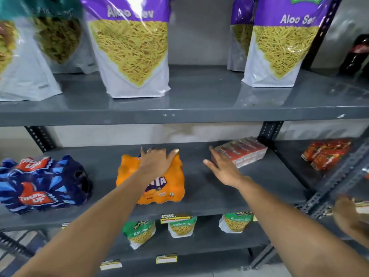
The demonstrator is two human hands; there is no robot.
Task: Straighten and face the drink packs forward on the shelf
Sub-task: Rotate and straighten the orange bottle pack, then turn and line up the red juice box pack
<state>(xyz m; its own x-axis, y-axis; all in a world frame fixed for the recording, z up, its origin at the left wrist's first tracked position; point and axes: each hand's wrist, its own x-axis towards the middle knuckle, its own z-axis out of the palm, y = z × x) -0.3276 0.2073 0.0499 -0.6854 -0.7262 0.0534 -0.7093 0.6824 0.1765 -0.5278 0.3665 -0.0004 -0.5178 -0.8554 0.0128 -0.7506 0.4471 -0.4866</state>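
Our left hand point(157, 162) lies spread and flat on the crinkly orange shrink-wrapped pack point(159, 180), mid grey metal shelf point(229, 196). Our right hand point(221, 168), fingers splayed, grips nothing beside the boxy red carton pack point(241, 151) at two o'clock. At nine o'clock sits the glossy blue "Thums Up" pack point(42, 182).

orange drink pack point(169, 184) upright mid-shelf facing forward, blue drink pack point(40, 184) at left, slightly askew
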